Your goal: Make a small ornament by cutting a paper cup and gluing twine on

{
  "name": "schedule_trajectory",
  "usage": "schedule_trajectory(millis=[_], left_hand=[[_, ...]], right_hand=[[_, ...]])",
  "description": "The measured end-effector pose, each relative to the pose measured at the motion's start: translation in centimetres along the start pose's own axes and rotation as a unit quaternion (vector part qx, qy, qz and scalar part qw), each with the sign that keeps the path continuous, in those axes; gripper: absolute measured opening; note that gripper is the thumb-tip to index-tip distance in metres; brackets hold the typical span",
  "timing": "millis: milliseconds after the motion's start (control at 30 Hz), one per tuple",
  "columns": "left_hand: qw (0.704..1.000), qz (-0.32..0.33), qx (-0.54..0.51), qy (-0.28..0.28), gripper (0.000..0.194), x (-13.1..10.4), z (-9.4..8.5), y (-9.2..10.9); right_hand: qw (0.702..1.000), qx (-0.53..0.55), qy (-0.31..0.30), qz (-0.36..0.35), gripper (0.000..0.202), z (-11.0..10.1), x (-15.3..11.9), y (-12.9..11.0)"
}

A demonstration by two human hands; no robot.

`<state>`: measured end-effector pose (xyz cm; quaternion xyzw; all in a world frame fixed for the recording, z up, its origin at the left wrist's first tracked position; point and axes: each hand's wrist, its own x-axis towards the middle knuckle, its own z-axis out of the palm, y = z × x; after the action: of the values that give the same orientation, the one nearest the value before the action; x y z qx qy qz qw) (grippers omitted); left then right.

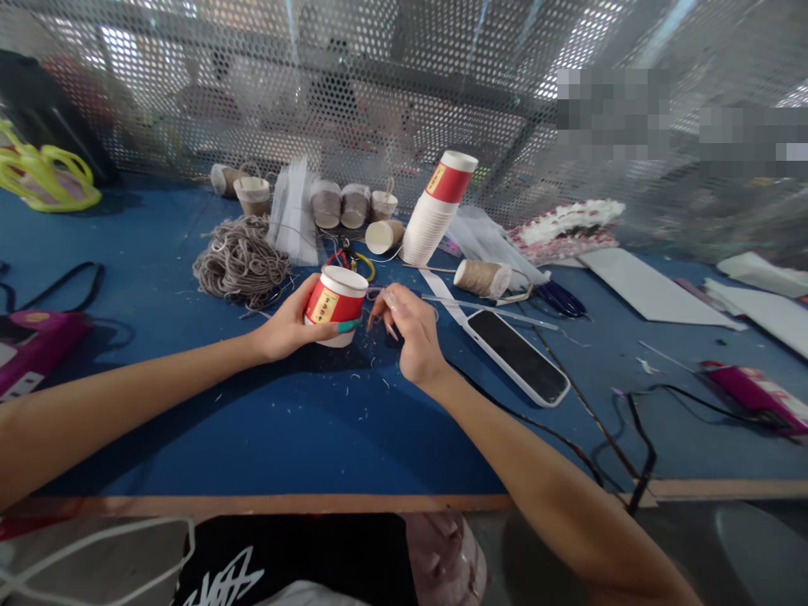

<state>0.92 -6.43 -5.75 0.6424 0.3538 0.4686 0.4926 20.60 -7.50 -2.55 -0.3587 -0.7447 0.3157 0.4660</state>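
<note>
My left hand (294,324) is wrapped round a red and white paper cup (337,305), held nearly upright over the blue table, with a teal thumbnail across its front. Just right of the cup is my right hand (407,328), its fingers curled in and apart from the cup's wall. Whatever those fingers may pinch is too small to make out. Behind the cup lie yellow-handled pliers (363,263). A heap of grey-brown cord (243,263) rests behind my left hand. A thin clear stick (498,312) runs to the right behind my right hand.
A leaning stack of paper cups (433,219) stands at the back, beside several twine-wrapped cups (326,204). A phone (518,355) lies right of my right hand, near a black cable (530,422). Purple glue guns (761,396) lie at both sides. Perforated metal (391,101) closes the back.
</note>
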Motion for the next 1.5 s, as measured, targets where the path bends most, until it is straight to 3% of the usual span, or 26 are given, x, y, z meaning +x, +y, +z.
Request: schedule_trajectory(millis=[100,267,400,867,1500], left_hand=[[1.0,-0.008,-0.01,0.002,0.064,0.0,0.0,-0.1],[1.0,-0.003,-0.014,-0.005,0.061,0.0,0.0,-0.2],[1.0,0.002,-0.026,-0.004,0.065,0.1,0.1,0.0],[0.999,0.003,-0.033,-0.042,0.064,0.1,-0.5,-0.2],[0.993,-0.019,-0.091,-0.072,0.075,-0.1,-0.5,-0.3]], right_hand=[[0.998,0.052,-0.029,0.016,0.043,0.1,0.1,0.1],[0.979,0.193,-0.055,0.034,0.045,0.2,0.2,-0.4],[0.965,0.247,-0.077,0.049,0.041,0.3,0.3,-1.0],[0.986,0.161,0.014,0.048,0.047,0.8,0.3,-0.4],[0.99,0.135,0.007,0.035,0.045,0.8,0.4,-0.3]])
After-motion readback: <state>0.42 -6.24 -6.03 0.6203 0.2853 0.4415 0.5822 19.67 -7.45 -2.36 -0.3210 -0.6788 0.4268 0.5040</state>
